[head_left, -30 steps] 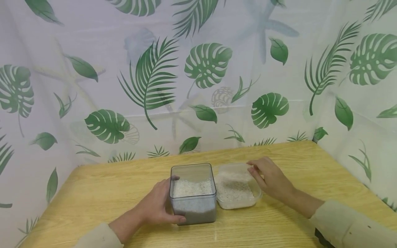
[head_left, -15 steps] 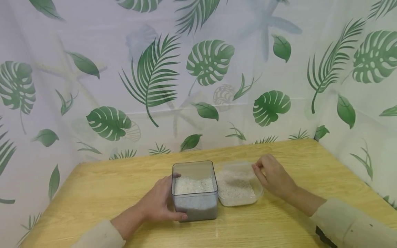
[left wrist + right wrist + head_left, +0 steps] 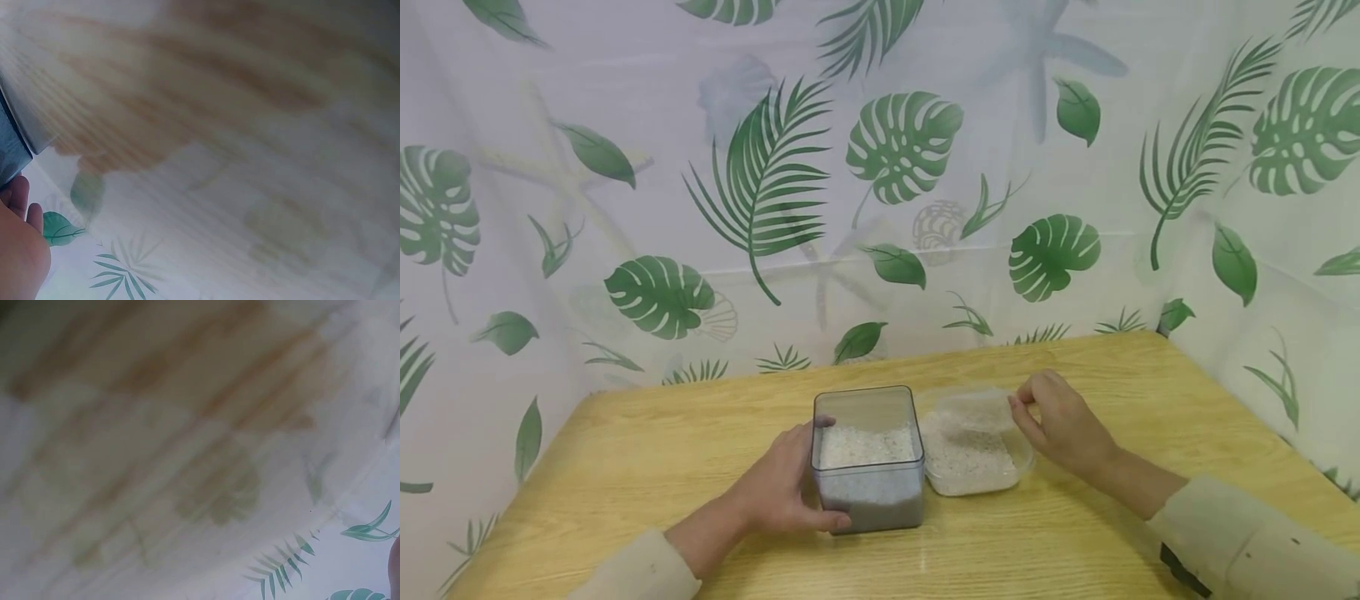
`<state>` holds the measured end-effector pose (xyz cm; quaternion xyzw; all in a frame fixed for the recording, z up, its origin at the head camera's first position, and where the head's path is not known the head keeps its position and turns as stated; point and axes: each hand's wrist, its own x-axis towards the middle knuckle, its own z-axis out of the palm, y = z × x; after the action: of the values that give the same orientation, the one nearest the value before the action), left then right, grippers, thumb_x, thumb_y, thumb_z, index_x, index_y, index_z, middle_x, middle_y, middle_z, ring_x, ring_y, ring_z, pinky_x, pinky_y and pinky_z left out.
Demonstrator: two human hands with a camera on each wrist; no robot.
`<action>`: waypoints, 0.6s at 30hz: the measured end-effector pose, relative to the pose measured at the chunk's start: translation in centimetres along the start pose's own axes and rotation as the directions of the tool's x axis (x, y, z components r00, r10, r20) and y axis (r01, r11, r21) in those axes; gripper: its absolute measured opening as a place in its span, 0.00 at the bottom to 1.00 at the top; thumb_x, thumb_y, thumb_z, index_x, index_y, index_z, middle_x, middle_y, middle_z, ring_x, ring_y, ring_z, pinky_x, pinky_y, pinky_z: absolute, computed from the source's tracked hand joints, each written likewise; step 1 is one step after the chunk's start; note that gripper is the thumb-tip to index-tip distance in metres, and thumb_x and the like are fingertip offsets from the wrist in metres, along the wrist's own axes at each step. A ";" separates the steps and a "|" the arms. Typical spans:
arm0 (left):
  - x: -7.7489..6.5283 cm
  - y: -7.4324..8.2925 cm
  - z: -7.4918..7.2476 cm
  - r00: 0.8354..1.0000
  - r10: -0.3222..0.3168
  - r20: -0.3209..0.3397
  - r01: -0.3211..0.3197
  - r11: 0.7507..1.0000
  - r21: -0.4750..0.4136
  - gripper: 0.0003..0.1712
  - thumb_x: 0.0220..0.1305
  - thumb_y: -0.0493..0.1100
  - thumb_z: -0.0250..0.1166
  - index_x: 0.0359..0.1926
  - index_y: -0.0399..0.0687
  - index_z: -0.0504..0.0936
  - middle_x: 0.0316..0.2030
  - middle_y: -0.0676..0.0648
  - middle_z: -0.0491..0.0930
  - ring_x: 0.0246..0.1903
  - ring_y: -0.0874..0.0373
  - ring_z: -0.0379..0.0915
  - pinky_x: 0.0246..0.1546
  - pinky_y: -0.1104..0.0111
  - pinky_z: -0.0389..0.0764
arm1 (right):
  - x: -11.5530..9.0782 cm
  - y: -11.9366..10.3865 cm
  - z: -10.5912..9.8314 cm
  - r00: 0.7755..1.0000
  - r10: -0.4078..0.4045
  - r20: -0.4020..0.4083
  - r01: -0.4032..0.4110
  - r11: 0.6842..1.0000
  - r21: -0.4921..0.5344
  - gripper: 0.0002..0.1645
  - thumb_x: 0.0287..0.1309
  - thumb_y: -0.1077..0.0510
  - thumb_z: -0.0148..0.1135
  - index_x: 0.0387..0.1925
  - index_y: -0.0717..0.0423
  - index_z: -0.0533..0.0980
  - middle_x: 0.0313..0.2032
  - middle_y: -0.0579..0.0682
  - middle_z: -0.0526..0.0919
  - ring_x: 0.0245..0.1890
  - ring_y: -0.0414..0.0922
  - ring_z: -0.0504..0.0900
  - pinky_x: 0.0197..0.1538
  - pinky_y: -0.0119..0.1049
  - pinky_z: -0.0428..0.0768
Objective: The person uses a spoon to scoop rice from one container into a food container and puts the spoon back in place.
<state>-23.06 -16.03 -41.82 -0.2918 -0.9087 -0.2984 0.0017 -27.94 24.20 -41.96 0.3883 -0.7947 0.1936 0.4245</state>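
My left hand (image 3: 781, 487) grips the left side of a square, tinted clear plastic box (image 3: 871, 487), thumb across the front and fingertips behind. White, rice-like grains (image 3: 868, 447) fill part of that box. Touching or just beside it on the right stands a low clear container (image 3: 973, 483) with similar grains. Over that container my right hand (image 3: 1063, 425) pinches the right end of a translucent plastic piece (image 3: 976, 410); its exact kind is unclear. In the left wrist view the box (image 3: 11, 140) and left hand (image 3: 22, 250) show at the left edge. Only a sliver of right hand (image 3: 395, 569) shows in its wrist view.
Both containers stand on a wood-grain table (image 3: 700, 433). A white cloth with green leaf prints (image 3: 902, 150) hangs along the back and both sides. A dark strap (image 3: 1183, 569) shows under the right sleeve (image 3: 1240, 533).
Since a second ago my right hand and the translucent piece have moved slightly right. My left hand keeps its grip on the box. The whole view has shifted a little.
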 end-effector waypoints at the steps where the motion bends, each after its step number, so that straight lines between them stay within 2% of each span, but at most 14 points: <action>1: 0.0 0.0 0.0 1.000 0.001 -0.001 -0.001 1.000 0.003 0.68 0.38 0.72 0.76 0.74 0.46 0.56 0.63 0.51 0.70 0.65 0.51 0.63 0.67 0.47 0.64 | 0.0 0.0 0.0 1.000 -0.006 -0.003 0.006 1.000 0.000 0.17 0.70 0.55 0.47 0.26 0.58 0.70 0.25 0.48 0.72 0.27 0.42 0.74 0.30 0.29 0.74; 11: 0.0 0.2 -0.1 1.000 0.018 -0.006 -0.018 1.000 0.001 0.68 0.39 0.73 0.75 0.74 0.46 0.56 0.63 0.52 0.70 0.66 0.51 0.63 0.67 0.46 0.64 | 0.1 0.0 0.1 0.998 -0.047 -0.034 0.047 0.999 -0.003 0.18 0.71 0.54 0.47 0.25 0.58 0.71 0.25 0.48 0.73 0.26 0.42 0.73 0.28 0.29 0.73; 18: -0.1 0.3 -0.1 1.000 0.016 -0.009 -0.016 1.000 0.010 0.67 0.39 0.73 0.76 0.73 0.45 0.57 0.62 0.52 0.70 0.64 0.52 0.64 0.66 0.46 0.65 | 0.1 -0.3 -0.2 0.998 -0.047 -0.048 0.046 0.998 -0.032 0.17 0.66 0.55 0.48 0.24 0.58 0.73 0.25 0.49 0.74 0.24 0.42 0.75 0.25 0.29 0.74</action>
<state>-22.83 -15.94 -41.54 -0.2979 -0.9077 -0.2954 0.0098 -27.65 24.08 -41.77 0.3951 -0.7777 0.1808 0.4542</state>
